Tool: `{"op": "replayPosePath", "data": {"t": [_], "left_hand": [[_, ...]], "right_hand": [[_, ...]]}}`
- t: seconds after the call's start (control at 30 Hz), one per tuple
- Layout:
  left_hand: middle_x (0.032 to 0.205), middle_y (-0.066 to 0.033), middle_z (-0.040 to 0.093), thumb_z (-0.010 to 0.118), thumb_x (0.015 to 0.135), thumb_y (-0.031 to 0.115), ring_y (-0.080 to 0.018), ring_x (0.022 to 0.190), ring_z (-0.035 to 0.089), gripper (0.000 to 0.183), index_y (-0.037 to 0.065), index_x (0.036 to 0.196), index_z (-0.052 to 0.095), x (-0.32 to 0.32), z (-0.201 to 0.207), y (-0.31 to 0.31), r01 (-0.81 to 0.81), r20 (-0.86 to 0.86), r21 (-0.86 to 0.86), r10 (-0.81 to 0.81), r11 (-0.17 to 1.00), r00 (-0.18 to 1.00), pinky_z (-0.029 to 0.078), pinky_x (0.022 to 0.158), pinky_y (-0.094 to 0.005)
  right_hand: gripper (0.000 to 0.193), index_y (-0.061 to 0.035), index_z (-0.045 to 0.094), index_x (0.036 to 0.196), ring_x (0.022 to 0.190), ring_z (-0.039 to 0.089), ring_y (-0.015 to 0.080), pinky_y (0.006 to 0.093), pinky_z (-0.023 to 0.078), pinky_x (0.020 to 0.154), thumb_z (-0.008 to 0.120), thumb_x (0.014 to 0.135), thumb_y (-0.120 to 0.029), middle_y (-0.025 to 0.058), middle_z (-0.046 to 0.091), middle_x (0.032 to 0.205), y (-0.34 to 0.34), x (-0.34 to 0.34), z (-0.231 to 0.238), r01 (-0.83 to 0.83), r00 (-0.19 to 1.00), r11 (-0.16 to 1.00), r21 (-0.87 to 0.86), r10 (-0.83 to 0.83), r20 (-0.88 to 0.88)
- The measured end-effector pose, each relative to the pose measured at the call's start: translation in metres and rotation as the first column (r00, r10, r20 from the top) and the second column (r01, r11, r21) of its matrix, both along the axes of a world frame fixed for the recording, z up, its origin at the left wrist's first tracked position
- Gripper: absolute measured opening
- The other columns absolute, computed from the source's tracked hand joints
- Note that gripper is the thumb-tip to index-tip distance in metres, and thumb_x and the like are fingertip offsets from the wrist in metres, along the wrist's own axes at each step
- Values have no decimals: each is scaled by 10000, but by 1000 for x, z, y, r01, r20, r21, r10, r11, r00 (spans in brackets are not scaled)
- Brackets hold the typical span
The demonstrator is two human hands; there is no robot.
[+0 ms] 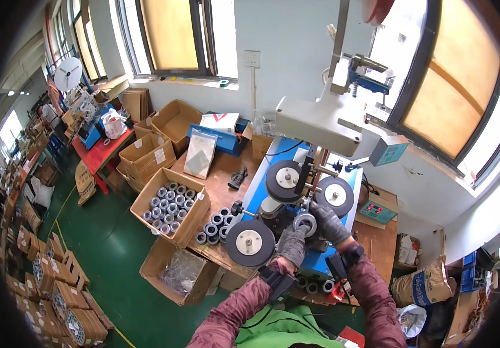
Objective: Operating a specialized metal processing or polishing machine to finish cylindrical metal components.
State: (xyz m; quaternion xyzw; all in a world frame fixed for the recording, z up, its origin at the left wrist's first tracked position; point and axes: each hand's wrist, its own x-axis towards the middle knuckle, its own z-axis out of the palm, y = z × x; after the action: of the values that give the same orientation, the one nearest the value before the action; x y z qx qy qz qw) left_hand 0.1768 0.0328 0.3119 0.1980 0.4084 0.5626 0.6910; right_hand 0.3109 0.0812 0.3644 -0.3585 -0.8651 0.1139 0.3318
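Note:
A thick metal ring (pixel 304 223) sits in front of the machine's central post, between my two gloved hands. My left hand (pixel 291 246), in a grey glove, has its fingers closed on the ring's lower edge. Close against the ring's right side, my right hand (pixel 331 224) is bent with its fingers toward the post; what they grip is hidden. The blue-and-white machine (pixel 320 122) carries dark round wheels: one at the near left (pixel 250 243), one behind the ring (pixel 287 180) and one at the right (pixel 335 195).
Several metal rings (pixel 210 229) stand on the table left of the machine. An open carton (pixel 196 223) holds more rings; below it, another carton (pixel 153 262) contains clear plastic. A control box (pixel 378 210) stands at the right. Several rings (pixel 312 288) lie by the near edge.

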Motion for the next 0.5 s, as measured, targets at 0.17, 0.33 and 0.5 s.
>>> {"op": "replayPosePath", "data": {"t": [0.17,0.33,0.5], "left_hand": [[1009,-82,568,586,805,195,-183,884,561,349,13,1098,532,2,-30,-30,64,-126,134,-47,989,991,470,768,-319],[1002,-109,572,642,738,198,-209,904,563,463,9,1132,491,1,-122,-158,151,-270,-110,-175,982,947,466,813,-326],[804,-29,625,571,824,249,-150,680,596,291,73,1055,588,-89,-181,-179,798,-522,-160,-736,581,431,489,622,-293]], "right_hand": [[253,-2,591,1022,766,551,139,281,453,698,574,842,-180,45,608,841,-3,-25,-8,-199,813,495,-846,-399,-424],[271,30,593,927,705,472,89,286,432,635,529,885,-230,32,584,754,-121,-20,-106,195,910,455,-869,-414,-13],[240,-52,568,774,440,522,188,308,419,409,482,884,-247,43,533,556,-230,-6,-225,294,574,-106,-950,-775,264]]}}
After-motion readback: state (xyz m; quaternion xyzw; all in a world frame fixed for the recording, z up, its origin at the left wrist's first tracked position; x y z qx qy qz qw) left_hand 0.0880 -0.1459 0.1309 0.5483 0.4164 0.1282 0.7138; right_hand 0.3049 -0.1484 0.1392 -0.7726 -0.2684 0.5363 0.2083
